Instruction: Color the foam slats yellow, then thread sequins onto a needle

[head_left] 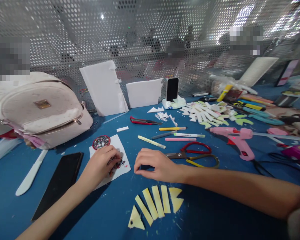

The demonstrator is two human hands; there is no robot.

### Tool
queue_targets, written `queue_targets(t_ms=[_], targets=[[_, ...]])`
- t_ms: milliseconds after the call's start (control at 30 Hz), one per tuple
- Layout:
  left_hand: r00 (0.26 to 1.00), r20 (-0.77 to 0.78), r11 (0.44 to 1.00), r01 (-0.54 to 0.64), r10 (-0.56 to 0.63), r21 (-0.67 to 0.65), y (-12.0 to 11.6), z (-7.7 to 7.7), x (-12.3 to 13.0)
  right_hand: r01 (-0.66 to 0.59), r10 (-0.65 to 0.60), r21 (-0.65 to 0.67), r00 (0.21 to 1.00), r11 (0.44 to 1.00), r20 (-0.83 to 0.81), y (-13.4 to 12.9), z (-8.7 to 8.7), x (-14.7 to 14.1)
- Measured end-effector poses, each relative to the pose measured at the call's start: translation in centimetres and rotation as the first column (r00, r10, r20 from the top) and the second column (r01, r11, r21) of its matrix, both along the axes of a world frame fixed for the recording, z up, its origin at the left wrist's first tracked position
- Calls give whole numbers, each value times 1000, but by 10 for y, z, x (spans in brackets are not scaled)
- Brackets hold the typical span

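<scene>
My left hand [103, 166] rests over a sheet of white paper [121, 146], its fingers bent together among small dark and coloured bits [118, 164]. What lies between those fingertips is hidden. A round red-rimmed container [101, 142] full of similar bits stands just beyond it. My right hand [152, 163] is curled above the blue table, thumb and forefinger nearly meeting; anything in the pinch is too small to make out. In front of it lies a fish shape of separate yellow pieces [158, 203], with a dark eye on the triangular head.
Scissors [182, 155], several markers [172, 128] and a red utility knife [142, 120] lie beyond my hands. To the right are a pink glue gun [236, 136] and cut strips [207, 111]. A black phone [59, 181], white knife [32, 173] and backpack [42, 113] are left.
</scene>
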State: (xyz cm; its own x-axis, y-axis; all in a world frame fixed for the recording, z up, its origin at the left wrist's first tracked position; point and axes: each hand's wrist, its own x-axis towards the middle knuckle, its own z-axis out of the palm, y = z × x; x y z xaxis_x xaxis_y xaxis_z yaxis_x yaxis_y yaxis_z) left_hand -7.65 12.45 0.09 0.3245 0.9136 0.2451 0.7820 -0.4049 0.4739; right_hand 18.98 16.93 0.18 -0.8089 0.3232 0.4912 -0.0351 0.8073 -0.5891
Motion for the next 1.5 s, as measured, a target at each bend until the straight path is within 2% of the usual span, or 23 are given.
queue_targets(t_ms=[200,367,533,733,867,1100,1500], targets=[[990,133,998,-51,56,-42,0,15,-1,-4,4,6,1000,1000,-3,0,0,0],[933,326,985,-122,154,-118,-10,25,8,0,0,13,1000,1000,7,0,1,1],[849,492,974,-106,193,-200,-28,15,35,62,-63,-25,997,998,-52,-1,1,1],[777,588,968,-107,225,-229,-48,3,57,122,-128,-46,981,991,-148,-1,1,0],[751,618,968,-123,234,-218,-54,0,59,117,-122,-40,981,992,-153,-1,1,0],[781,587,977,-155,213,-148,-57,1,58,119,-123,-34,981,992,-151,-1,-1,0],[765,601,972,-158,230,-171,-58,0,57,133,-139,-50,981,990,-134,-1,1,1]])
